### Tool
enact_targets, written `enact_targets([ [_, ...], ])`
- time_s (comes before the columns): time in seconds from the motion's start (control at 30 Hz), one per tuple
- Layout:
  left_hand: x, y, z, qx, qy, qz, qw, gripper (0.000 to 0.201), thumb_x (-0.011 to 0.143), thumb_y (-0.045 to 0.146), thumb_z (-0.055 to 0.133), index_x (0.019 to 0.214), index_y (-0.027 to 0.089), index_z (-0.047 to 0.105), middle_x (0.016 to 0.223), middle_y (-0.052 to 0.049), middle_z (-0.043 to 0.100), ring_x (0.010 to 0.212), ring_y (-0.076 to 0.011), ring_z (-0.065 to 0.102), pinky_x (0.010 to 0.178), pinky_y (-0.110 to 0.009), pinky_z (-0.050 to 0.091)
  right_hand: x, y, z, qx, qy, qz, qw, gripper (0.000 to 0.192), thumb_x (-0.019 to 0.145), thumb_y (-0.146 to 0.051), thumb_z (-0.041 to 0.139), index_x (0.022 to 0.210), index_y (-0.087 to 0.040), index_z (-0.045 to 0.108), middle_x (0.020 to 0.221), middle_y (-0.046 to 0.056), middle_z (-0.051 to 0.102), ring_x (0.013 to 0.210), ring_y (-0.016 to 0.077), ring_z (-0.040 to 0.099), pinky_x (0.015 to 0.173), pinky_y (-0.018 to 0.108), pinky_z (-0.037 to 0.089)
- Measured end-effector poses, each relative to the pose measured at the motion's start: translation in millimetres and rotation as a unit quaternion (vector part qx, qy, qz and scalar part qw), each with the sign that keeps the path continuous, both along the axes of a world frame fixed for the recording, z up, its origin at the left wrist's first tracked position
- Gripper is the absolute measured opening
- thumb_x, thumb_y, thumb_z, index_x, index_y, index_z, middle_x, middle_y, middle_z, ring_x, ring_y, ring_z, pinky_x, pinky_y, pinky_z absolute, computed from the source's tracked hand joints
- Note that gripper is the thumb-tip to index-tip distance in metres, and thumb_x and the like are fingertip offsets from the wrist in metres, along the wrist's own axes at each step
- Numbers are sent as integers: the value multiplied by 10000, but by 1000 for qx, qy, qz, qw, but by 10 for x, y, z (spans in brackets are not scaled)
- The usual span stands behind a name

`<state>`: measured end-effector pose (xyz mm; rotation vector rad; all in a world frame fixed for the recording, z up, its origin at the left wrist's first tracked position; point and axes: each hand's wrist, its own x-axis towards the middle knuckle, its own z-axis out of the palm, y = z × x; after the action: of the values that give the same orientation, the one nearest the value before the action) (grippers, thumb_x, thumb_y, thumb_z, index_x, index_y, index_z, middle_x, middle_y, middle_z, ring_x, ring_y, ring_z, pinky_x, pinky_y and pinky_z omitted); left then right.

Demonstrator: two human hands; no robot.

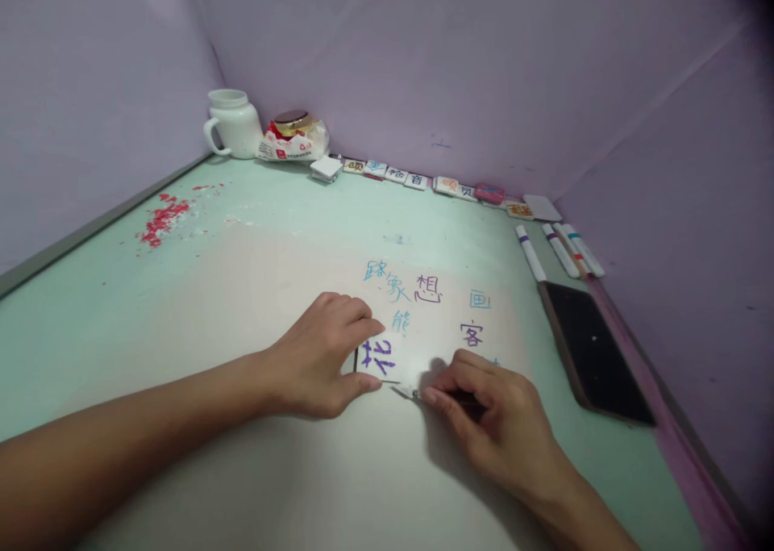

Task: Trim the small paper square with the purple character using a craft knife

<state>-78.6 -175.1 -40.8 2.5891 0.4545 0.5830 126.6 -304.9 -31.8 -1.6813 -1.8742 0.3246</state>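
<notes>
A large white sheet (pixel 254 462) with handwritten coloured characters lies on the table. My left hand (pixel 323 353) rests on it, thumb and forefinger apart on the left side of a thick purple character (pixel 378 356). Dark straight lines run along that character's left and lower sides; whether they are cuts or drawn lines I cannot tell. In my right hand (pixel 499 410) is a craft knife (pixel 404 390), its blade pointing left with the tip near the lower line, close to my left thumb. My right fingers hide most of its handle.
A white mug (pixel 235 123) and a lidded jar in a wrapper (pixel 293 137) stand at the back left. Small character tiles (pixel 396 174) line the back wall. Markers (pixel 561 250) and a dark phone (pixel 596 353) lie on the right. Red crumbs (pixel 163 220) are scattered on the left.
</notes>
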Motion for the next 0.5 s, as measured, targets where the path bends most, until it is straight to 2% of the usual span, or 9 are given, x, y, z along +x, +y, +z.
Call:
enact_targets([
  [0.07,0,3,0,-2,0,0,1000,334,781,326,618,1070,161,582,1005,-110,584,922,-267,533,873,-449,400,17,1,-2,-2,36,2,999,195,855,-247,569,669,-205,611,578,-37,508,477,85,483,450,217,346],
  [0.17,-4,5,-9,0,-4,-4,1000,329,799,344,605,1067,154,582,1014,-117,582,925,-267,528,878,-453,399,28,-11,-22,50,32,-14,998,139,863,-221,587,730,-202,626,614,-27,547,502,87,503,463,215,360],
  [0.37,-7,2,-16,0,-10,-11,1000,328,802,332,601,1062,134,587,994,-121,569,919,-269,522,877,-468,392,-38,-41,-3,136,-151,-41,978,138,884,-215,582,786,-198,678,676,-5,635,522,96,539,477,263,307],
  [0.5,-1,0,35,-11,3,-8,1000,321,794,316,610,1057,134,588,986,-118,570,917,-268,524,876,-472,398,-83,-13,24,166,-210,-30,963,185,889,-184,571,750,-207,691,662,-19,661,540,95,556,491,279,303],
])
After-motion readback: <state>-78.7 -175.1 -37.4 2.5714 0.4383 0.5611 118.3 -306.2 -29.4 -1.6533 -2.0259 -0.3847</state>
